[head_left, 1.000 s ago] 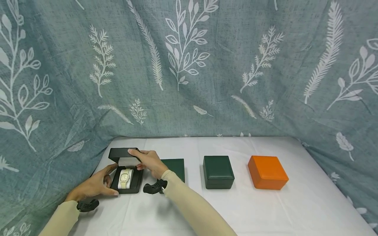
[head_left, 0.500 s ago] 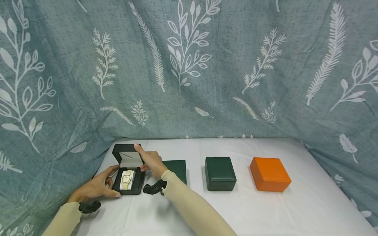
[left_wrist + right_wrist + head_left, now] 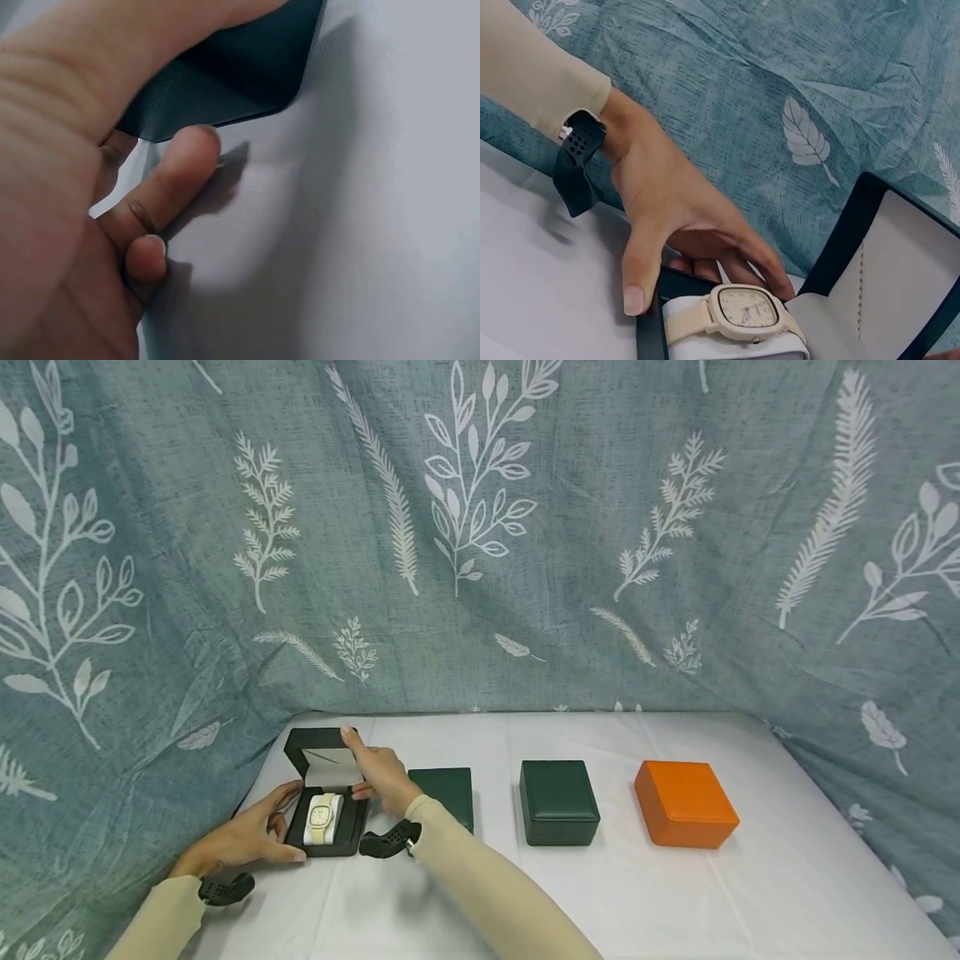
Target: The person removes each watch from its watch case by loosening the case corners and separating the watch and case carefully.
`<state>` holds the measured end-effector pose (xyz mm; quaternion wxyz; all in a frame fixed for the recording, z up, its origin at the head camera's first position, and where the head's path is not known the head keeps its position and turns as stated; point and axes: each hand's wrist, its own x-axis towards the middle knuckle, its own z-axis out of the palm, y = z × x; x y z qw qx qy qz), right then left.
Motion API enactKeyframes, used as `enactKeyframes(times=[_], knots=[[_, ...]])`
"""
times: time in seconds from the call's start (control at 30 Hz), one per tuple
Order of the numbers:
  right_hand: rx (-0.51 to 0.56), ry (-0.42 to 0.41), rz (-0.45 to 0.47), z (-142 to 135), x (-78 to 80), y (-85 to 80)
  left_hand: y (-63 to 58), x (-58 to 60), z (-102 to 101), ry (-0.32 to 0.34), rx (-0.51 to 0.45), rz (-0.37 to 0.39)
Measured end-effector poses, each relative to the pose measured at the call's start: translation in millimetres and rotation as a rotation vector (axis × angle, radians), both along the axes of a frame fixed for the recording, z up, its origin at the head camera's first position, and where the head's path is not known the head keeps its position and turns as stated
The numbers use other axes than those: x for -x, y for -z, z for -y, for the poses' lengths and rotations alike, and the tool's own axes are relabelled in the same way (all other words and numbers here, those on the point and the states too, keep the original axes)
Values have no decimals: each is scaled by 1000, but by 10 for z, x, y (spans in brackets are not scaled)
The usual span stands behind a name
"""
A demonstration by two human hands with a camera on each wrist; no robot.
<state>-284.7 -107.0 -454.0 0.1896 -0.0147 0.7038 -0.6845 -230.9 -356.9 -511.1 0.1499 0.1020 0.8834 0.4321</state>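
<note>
A black watch box (image 3: pixel 352 831) stands with its lid raised at the left of the table. Inside it, a cream square-faced watch (image 3: pixel 320 817) sits around a white cushion, its dial plain in the right wrist view (image 3: pixel 748 306). My left hand (image 3: pixel 240 842) grips the base at its left side, thumb near the front corner and fingers toward the back. With its thumb on the lid's upper right corner, my right hand (image 3: pixel 384 778) holds the lid (image 3: pixel 318 739). In the left wrist view, the box's dark side (image 3: pixel 247 79) shows beyond my thumb.
Right of the watch box lies a green box (image 3: pixel 453 793), partly hidden by my right hand and forearm. Farther right stand another green box (image 3: pixel 558 802) and an orange box (image 3: pixel 686 806). A leaf-patterned curtain (image 3: pixel 480 635) hangs behind the white-covered table (image 3: pixel 465 739).
The lid has swung up and back, uncovering its pale lining, with my right hand rising along with it. Over the last half second it has hardly moved. My left hand keeps its grip.
</note>
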Motion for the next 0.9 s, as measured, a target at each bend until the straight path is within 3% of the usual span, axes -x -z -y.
enactKeyframes(times=[0.17, 0.37, 0.67, 0.9], knots=[[-1, -10, -27, -40, -52, -15, 3, 11, -21, -7, 25, -12], [-98, 8, -75, -58, -151, -12, -6, 8, -10, 3, 32, -24], [-219, -77, -185, -90, -380, 21, 1, -19, 21, 19, 16, -24], [-418, -107, -273, -56, -514, 117, 15, -20, 17, 20, -4, -18]])
